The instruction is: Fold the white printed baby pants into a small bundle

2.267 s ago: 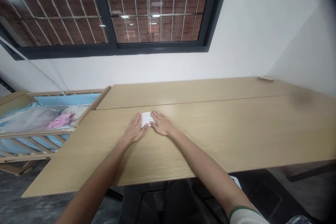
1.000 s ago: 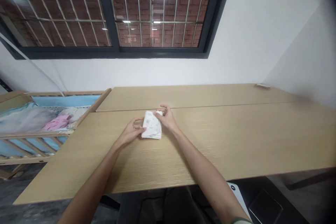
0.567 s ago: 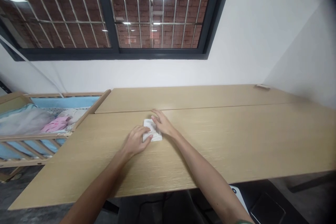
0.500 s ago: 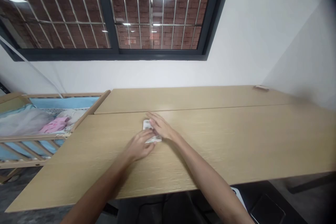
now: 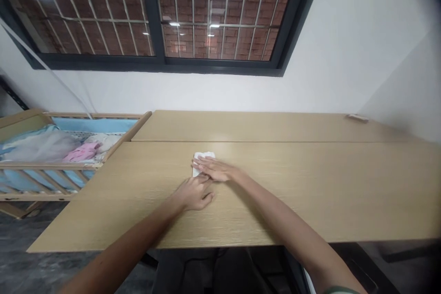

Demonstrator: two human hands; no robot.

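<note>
A small white tissue-like piece [image 5: 204,155] lies on the pale wooden tabletop [image 5: 292,183]. Across its lower right part lies my right hand [image 5: 217,170], fingers stretched flat and pointing left. My left hand [image 5: 195,194] rests just below it, against the lower edge of the white piece. The left thumb sits apart from the bent fingers, whose tips are partly hidden beside the right hand. Both hands touch or nearly touch each other. What is under the right palm is hidden.
A wooden cot [image 5: 82,166] with blue lining and a pink cloth [image 5: 82,151] stands left of the table. At the far right of the tabletop lies a small flat object [image 5: 357,118]. A barred window [image 5: 220,14] is above. Dark items are under the front edge.
The printed marks on the white piece no longer show; its plain white upper part does. My right hand has shifted down onto it, and my left hand slid lower. The view has shifted.
</note>
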